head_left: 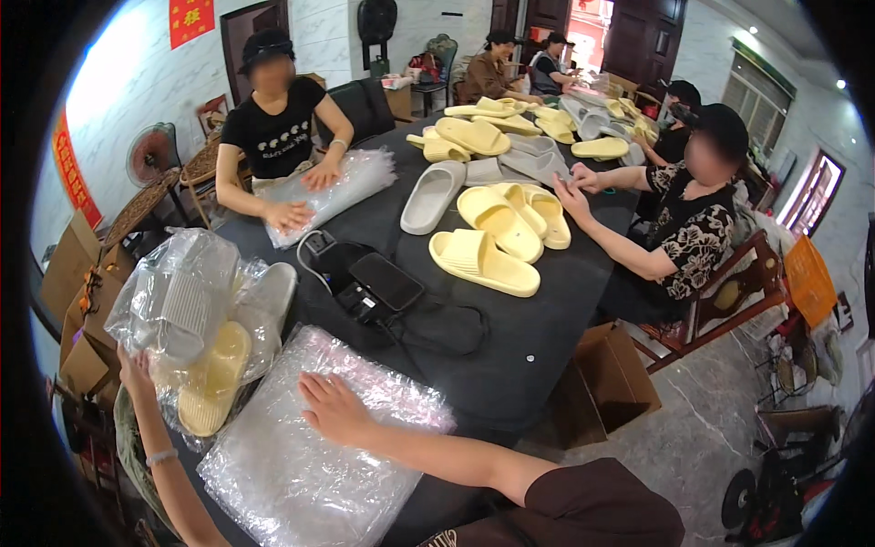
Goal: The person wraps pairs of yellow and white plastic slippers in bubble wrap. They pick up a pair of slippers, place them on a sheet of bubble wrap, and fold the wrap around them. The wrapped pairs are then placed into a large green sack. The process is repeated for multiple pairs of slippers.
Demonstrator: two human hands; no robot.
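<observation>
At the left table edge, my left hand (137,374) is closed at the side of a clear plastic bag with a grey slipper (191,305) inside. Its fingertips are partly hidden by the plastic. A pale yellow slipper (216,378) and more bagged grey slippers (264,310) lie against that bag. My right hand (335,410) rests flat, fingers stretched out, on a stack of clear plastic bags (301,465) in front of me.
A phone (387,280) and a black power strip with cables (351,296) lie mid-table. Yellow slippers (483,263) and grey slippers (433,198) are heaped beyond. A person across handles plastic bags (342,191); others sit along the right. A cardboard box (611,383) stands beside the table.
</observation>
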